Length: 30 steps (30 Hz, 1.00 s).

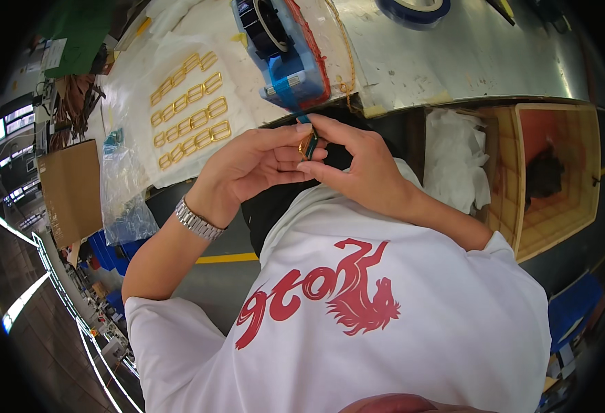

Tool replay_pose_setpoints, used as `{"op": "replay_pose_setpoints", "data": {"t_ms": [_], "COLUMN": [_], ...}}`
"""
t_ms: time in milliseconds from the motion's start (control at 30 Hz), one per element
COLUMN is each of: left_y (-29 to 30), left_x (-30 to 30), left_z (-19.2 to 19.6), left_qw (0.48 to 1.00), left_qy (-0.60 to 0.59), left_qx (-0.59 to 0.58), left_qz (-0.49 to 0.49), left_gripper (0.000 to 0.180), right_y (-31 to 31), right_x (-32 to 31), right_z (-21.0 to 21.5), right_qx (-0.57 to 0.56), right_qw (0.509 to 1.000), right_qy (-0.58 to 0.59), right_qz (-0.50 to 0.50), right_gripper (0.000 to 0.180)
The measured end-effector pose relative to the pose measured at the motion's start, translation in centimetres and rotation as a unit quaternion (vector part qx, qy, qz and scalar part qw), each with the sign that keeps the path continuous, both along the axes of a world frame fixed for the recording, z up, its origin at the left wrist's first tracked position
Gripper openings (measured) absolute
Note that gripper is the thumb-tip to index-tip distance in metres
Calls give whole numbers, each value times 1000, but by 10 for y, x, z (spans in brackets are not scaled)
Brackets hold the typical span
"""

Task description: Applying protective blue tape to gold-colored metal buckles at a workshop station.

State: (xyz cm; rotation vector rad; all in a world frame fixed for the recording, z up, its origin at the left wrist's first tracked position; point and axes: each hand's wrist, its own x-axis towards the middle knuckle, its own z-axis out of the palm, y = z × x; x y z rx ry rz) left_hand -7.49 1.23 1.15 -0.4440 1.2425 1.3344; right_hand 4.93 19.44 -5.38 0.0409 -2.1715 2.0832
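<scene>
Both bare hands meet just below a blue plastic tape dispenser [285,51] at the edge of a shiny metal table [468,55]. The left hand [261,162] and the right hand [354,162] pinch a small gold metal buckle [307,145] between fingertips, clamped from both sides. The buckle stands on edge, its long axis roughly upright, a strip of blue tape [303,118] running up from it to the dispenser. On a white sheet [178,41] to the left lie rows of flat, rectangular gold buckles [189,110]. A steel watch [198,221] circles the left wrist.
</scene>
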Motion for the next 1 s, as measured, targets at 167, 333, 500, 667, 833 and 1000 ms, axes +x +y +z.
{"op": "replay_pose_setpoints", "data": {"t_ms": [167,333,500,667,833,1000], "left_y": [0,-18,-14,-4,-5,-6], "left_x": [10,55,95,95,96,93], "left_z": [-2,-7,-13,-33,-39,-33], "left_qw": [998,949,747,640,606,656], "left_qy": [10,316,662,765,789,749], "left_qx": [45,-13,-61,-78,-97,-86], "left_qz": [40,-11,-12,11,21,42], "left_gripper": [35,24,28,30,22,19], "right_y": [2,3,8,2,-1,-3], "right_x": [-3,-5,-4,-4,1,8], "right_z": [13,12,33,33,36,36], "right_qx": [-18,-44,-122,-171,-128,-131], "right_qw": [999,999,982,974,984,987], "right_qy": [-33,-31,-130,-142,-115,-87], "right_qz": [13,7,66,47,42,35], "right_gripper": [55,52,42,38,38,40]}}
